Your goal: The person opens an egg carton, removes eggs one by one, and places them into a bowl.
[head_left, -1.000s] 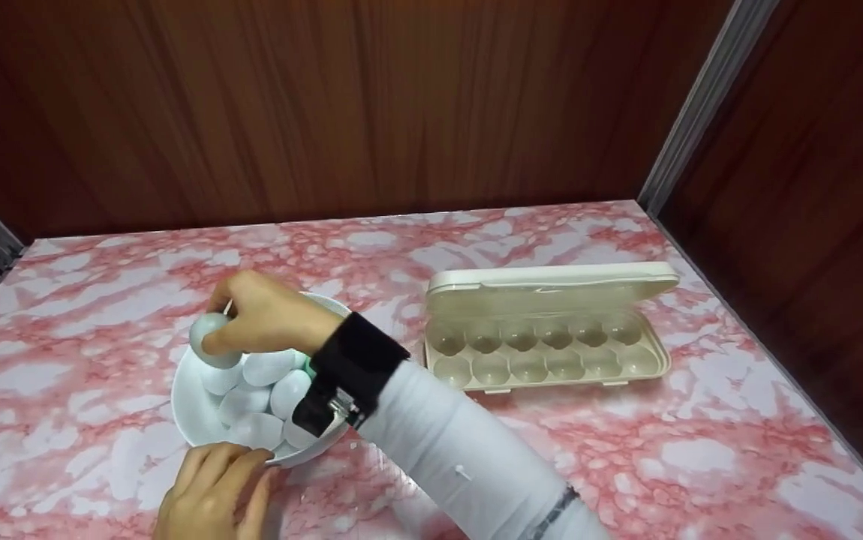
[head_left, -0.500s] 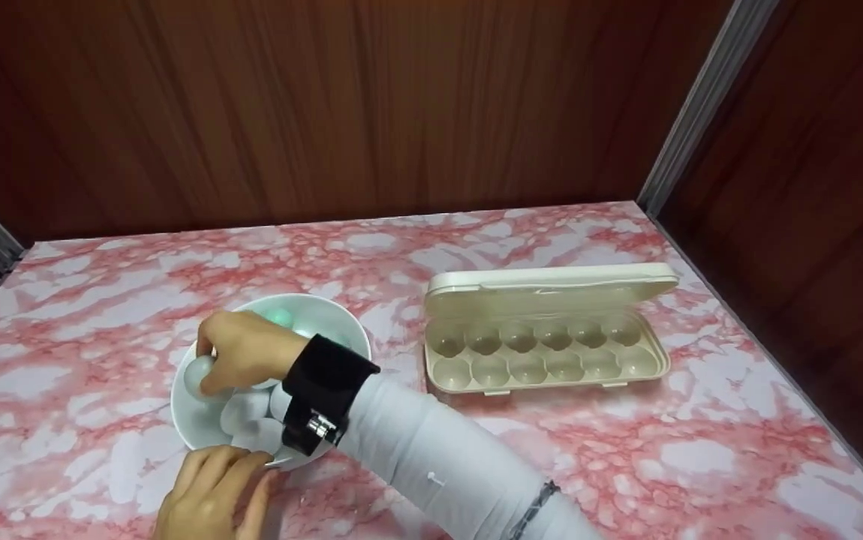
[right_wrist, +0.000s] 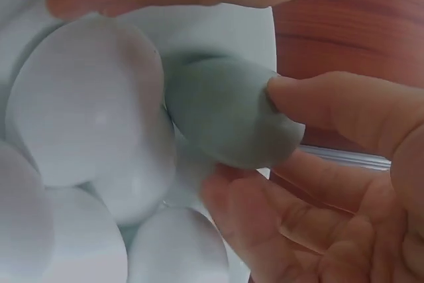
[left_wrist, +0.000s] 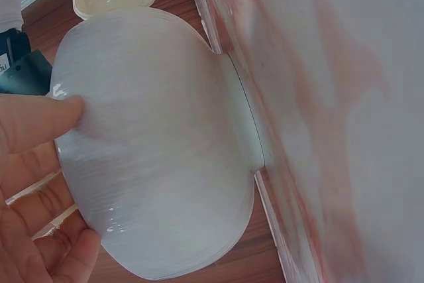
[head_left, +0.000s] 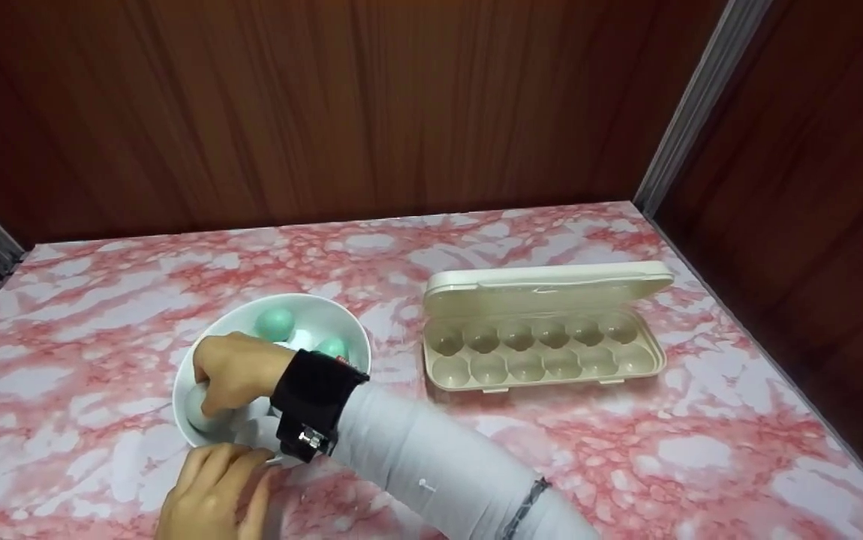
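Note:
A white bowl [head_left: 338, 315] on the table's left half holds several white eggs [right_wrist: 86, 101] and a pair of brighter green eggs [head_left: 275, 324]. My right hand [head_left: 240, 371] reaches inside at the left and pinches a pale green egg [right_wrist: 228, 111] between thumb and fingers, beside the white eggs and the bowl wall. At the near rim, my left hand [head_left: 210, 491] grips the bowl; its thumb lies against the outer wall in the left wrist view. My right wrist and its black strap cover part of the bowl's contents.
Right of the bowl stands a cream egg box [head_left: 536, 381], its lid [head_left: 551, 279] raised and its two rows of cups bare. Red-and-white marbled covering lies on the table [head_left: 664, 442]. A brown wood panel [head_left: 371, 112] rises behind; another flanks the right side.
My right hand has lowered the pale green egg from above the bowl's far left rim down into its near left part. My left hand has stayed on the rim.

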### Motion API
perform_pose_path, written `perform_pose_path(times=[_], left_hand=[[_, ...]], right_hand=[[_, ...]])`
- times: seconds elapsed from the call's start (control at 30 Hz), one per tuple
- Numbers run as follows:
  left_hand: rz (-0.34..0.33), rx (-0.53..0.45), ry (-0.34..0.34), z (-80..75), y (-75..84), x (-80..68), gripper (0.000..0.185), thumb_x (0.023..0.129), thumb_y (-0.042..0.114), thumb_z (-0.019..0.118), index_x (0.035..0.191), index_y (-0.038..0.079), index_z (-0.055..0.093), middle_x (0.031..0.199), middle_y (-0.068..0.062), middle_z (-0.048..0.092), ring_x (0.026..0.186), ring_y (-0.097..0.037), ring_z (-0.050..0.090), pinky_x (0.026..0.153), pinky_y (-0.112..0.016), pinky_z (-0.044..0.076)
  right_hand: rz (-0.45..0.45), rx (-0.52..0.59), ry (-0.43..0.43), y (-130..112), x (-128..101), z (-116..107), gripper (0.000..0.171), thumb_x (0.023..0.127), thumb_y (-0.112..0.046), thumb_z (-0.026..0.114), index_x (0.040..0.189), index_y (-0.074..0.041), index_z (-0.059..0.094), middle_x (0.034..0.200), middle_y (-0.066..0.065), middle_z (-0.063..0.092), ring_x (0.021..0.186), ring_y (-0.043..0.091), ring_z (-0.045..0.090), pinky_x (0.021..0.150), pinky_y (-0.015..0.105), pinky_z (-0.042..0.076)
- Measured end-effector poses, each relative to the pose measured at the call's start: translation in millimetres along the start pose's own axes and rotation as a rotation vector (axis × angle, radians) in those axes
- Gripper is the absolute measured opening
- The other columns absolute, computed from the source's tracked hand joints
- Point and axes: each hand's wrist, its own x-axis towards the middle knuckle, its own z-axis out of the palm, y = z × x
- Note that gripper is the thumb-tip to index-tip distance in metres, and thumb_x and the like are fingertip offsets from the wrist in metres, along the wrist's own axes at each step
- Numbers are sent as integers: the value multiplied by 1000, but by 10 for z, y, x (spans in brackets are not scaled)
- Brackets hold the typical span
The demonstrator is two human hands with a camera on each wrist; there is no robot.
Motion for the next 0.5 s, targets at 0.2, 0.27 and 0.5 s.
perform_pose_path(times=[0.2, 0.27, 0.5], left_hand=[[-38, -6, -20, 7, -19, -14, 55, 104, 46, 42, 87, 3, 71, 82, -8, 65, 81, -26, 54, 77, -27, 42], [-97, -21, -17, 3, -3, 6, 54, 102, 49, 44, 94, 1, 70, 85, -9, 67, 83, -25, 55, 80, -21, 41], [-114, -26, 106, -5, 73, 151, 34, 96, 26, 51, 70, 4, 52, 67, -4, 50, 65, -17, 42, 56, -21, 35]], right_hand=[[-56, 45, 115, 120, -231, -160, 20, 89, -25, 70, 107, -15, 69, 99, -9, 67, 83, 3, 56, 68, 13, 44], [-115, 78, 202, 230, -398, -222, 8, 89, -20, 70, 89, -13, 65, 82, -8, 61, 74, 4, 52, 62, 13, 40], [-164, 301, 427, 826, -1209, -102, 40, 89, -9, 64, 60, -20, 39, 56, -9, 36, 50, 3, 33, 49, 16, 31]])
